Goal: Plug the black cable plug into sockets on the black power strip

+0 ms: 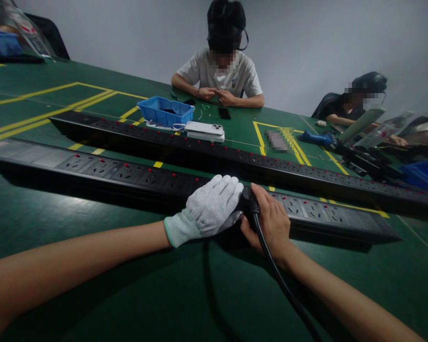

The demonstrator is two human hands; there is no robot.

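Note:
A long black power strip with several sockets and small red lights or switches lies across the table before me. My left hand, in a white-grey glove with a green cuff, is wrapped over the strip near its middle, fingers together. Just right of it, my bare right hand grips a black plug against the strip's socket face. From the plug a thick black cable runs down toward me. The plug's pins are hidden, so how far it sits in the socket I cannot tell.
A second long power strip lies behind the first. Beyond it are a blue bin, a white phone and a dark phone. A person sits opposite; another works at the right beside a blue tool.

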